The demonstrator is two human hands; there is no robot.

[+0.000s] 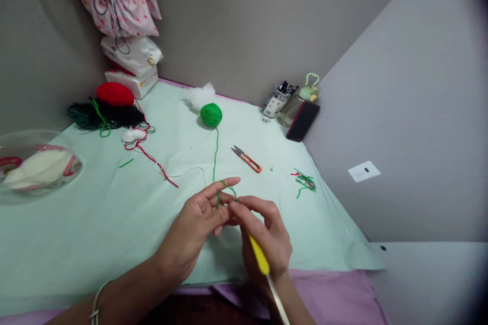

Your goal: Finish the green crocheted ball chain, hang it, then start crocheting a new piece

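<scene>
My left hand (198,226) holds a strand of green yarn (215,155), looped over its raised forefinger and pinched near the thumb. The strand runs away across the table to a green yarn ball (211,114). My right hand (267,236) grips a crochet hook with a yellow handle (259,256); its tip meets the yarn at my left fingertips. Both hands hover close together over the front middle of the pale green table cover (95,223).
Orange thread snips (247,158) lie beyond my hands. Yarn scraps (304,182) sit to the right. Red and dark green yarn (110,106) lie at the back left, with white stuffing (201,95) nearby. A clear bowl (36,165) stands far left. A jar, bottle and phone (293,106) fill the back corner.
</scene>
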